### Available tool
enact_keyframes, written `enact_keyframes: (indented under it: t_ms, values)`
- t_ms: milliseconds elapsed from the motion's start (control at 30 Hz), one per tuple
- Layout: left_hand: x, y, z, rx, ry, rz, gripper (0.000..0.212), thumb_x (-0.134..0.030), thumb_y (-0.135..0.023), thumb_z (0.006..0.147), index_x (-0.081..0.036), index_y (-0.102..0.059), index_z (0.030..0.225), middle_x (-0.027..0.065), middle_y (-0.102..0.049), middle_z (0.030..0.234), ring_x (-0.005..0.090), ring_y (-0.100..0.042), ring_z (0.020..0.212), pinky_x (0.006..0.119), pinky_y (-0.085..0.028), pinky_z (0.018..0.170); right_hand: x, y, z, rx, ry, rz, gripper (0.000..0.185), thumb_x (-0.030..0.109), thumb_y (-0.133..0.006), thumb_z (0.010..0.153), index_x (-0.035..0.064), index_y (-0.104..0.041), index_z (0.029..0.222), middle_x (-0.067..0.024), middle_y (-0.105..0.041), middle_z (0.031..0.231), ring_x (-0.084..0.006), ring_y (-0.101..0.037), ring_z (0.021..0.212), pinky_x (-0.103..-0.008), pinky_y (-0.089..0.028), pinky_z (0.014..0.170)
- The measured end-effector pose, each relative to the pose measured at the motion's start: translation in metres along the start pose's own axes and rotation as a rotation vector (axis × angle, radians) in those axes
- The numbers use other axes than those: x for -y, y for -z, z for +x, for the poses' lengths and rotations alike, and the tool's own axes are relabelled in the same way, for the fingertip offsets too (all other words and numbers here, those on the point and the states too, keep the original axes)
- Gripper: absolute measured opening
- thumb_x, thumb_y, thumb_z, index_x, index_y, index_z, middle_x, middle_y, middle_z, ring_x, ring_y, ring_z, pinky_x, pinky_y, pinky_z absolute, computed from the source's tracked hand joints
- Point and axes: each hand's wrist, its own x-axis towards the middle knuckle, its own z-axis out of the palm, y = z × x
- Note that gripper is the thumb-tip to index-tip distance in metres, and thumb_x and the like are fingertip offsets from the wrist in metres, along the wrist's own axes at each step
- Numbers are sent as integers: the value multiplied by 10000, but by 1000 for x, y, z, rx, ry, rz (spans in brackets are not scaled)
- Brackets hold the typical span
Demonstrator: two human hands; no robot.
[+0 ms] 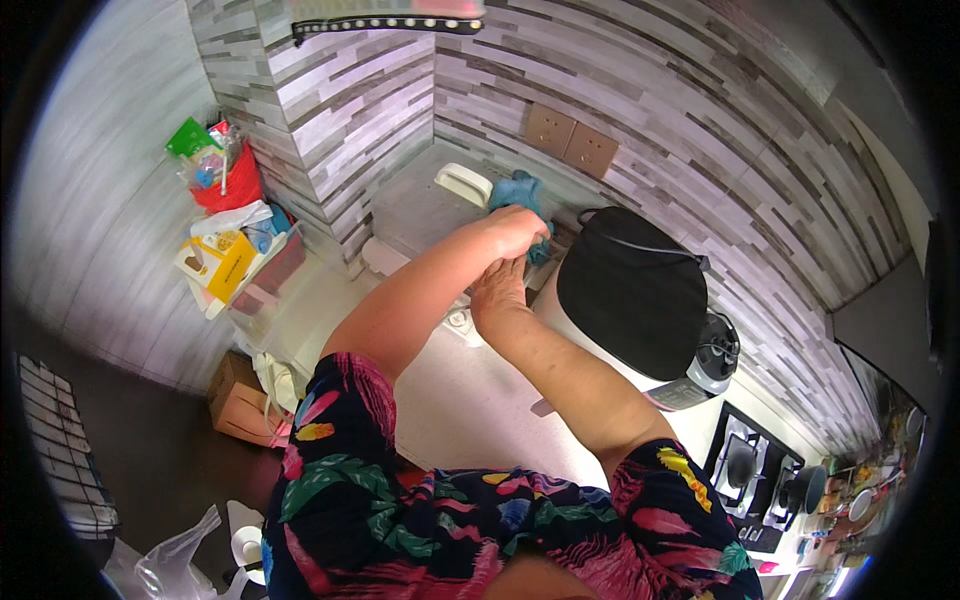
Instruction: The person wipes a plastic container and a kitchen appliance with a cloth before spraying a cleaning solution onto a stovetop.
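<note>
My left hand (517, 231) reaches to the back of the counter, its fingers curled on a crumpled blue-green cloth (516, 191). Part of the cloth hangs out below the fingers. Just under the left wrist is my right hand (501, 291), back upward; its fingertips are hidden, so whether it holds something does not show. Behind the hands lies a grey translucent lid (409, 187) with a white handle (463, 184). Close to my right forearm stands a bulky white appliance with a black top (634, 292), a cord lying across it.
Brown wall sockets (571, 140) sit above the cloth. At left, a clear plastic bin (274, 274) holds packages, with a red bag (232, 184) behind. A white item with a dial (459, 321) lies below my wrists. Rightward are a small black-topped appliance (716, 352) and a gas hob (750, 476).
</note>
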Motion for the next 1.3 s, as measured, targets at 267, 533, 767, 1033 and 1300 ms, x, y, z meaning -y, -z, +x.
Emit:
enact_keyframes:
  t_ms: [267,533,767,1033,1300]
  values:
    - [3,-8,-51,-308,39,-216,219,-153,-548,913,-116,-678,1085,187,-668,1020,376,-616,982,425,-484,865,19,-5,7,38,-31,-117,526,232,-407,958,52,-358,1450,-127,-347,1499,-351,-336,1357,-589,-181,1082]
    - [28,-32,-110,-804,17,39,243,-25,-550,836,-77,-635,1058,138,-605,1031,357,-555,988,422,-457,826,-4,-14,-37,-222,84,-149,509,176,-390,961,44,-349,1452,-223,-319,1488,-369,-429,1280,-625,-72,1103]
    - [138,-26,-154,-1240,220,58,285,55,-534,767,-90,-620,996,151,-587,929,384,-554,900,458,-455,784,-42,49,-3,-392,144,199,213,126,-413,946,29,-600,978,-174,-610,1033,-351,-667,893,-460,-533,787]
    - [209,-83,-162,-877,547,239,269,-127,-628,801,-27,-617,1050,168,-582,1164,362,-517,1122,438,-440,954,-66,78,100,-518,69,411,344,242,-625,876,49,-521,1142,-216,-592,1116,-397,-623,976,-482,-514,829]
    - [175,-102,-168,-655,456,267,250,-111,-635,748,-17,-639,980,150,-597,1181,338,-502,1191,409,-417,999,-50,34,145,-494,99,607,569,300,-619,883,49,-358,1322,-252,-510,1238,-438,-521,1156,-498,-446,957]
